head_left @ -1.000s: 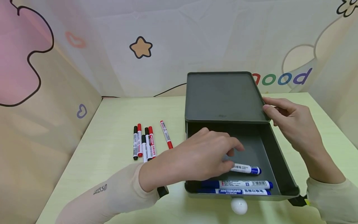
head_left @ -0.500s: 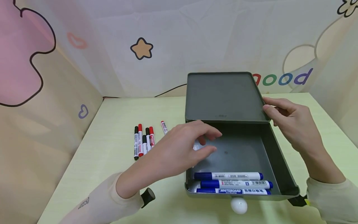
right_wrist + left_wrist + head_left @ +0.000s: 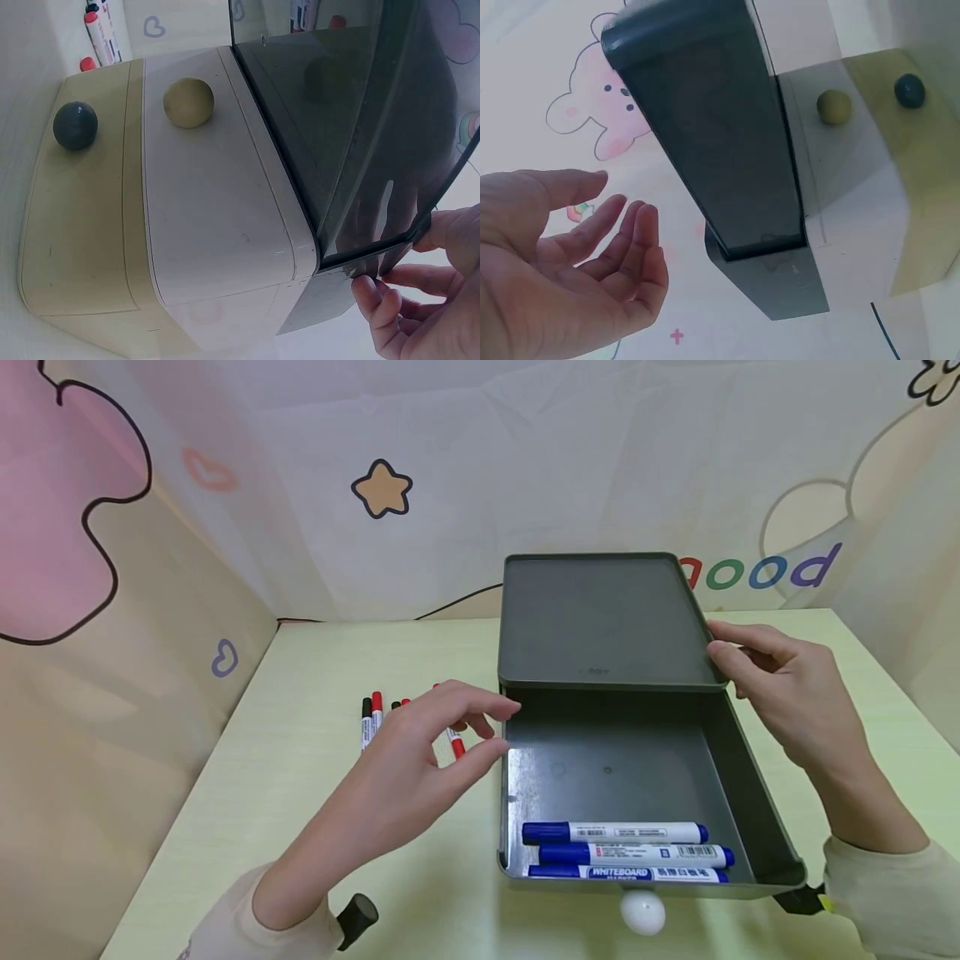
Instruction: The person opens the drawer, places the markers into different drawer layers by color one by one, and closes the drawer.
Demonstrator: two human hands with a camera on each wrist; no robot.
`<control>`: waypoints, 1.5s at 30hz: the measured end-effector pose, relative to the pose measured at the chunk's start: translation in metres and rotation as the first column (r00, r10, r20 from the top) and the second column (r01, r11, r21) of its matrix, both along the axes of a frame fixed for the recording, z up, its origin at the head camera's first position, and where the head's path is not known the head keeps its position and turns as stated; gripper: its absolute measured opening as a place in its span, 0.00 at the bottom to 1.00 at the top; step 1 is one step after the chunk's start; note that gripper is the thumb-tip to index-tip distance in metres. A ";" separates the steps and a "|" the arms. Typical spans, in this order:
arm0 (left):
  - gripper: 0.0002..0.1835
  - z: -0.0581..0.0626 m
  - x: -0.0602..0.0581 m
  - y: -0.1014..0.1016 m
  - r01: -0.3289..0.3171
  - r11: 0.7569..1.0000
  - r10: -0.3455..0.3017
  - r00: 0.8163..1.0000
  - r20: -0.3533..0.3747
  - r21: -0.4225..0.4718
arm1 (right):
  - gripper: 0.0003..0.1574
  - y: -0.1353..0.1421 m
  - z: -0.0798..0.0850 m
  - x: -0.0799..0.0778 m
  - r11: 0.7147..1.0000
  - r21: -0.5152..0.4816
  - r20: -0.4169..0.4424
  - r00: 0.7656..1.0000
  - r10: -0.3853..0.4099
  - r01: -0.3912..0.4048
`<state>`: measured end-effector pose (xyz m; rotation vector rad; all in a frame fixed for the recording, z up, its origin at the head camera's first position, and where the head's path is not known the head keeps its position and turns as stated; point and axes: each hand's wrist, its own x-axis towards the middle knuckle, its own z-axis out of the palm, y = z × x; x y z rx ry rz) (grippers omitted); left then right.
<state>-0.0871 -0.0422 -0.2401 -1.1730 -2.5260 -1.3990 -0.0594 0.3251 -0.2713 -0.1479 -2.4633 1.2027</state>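
A dark grey drawer (image 3: 622,752) is pulled out of a stacked drawer unit (image 3: 600,622). Three blue whiteboard markers (image 3: 637,855) lie side by side near its front wall, caps to the left. Just left of the drawer, my left hand (image 3: 408,764) hovers with thumb and fingers apart, holding nothing; its empty, loosely curved fingers (image 3: 641,247) also show in the left wrist view. My right hand (image 3: 802,693) pinches the right edge of the unit's grey top, and the right wrist view shows the thumb and fingertips at a dark corner.
Black-capped (image 3: 367,718) and red-capped markers (image 3: 377,706) lie on the table left of the drawer, partly hidden by my left hand. A white knob (image 3: 642,912) projects from the drawer front. Below are a white drawer (image 3: 217,187) and a yellow drawer (image 3: 82,225), both closed.
My left hand has moved left out of the drawer, leaving a blue marker lying behind the other two. The right hand stays in place at the unit's edge.
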 end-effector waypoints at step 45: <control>0.10 -0.061 0.102 0.048 0.234 0.960 -0.258 0.952 -0.163 -0.153 | 0.25 -0.002 0.001 -0.001 1.000 -0.010 0.004 1.000 -0.024 0.024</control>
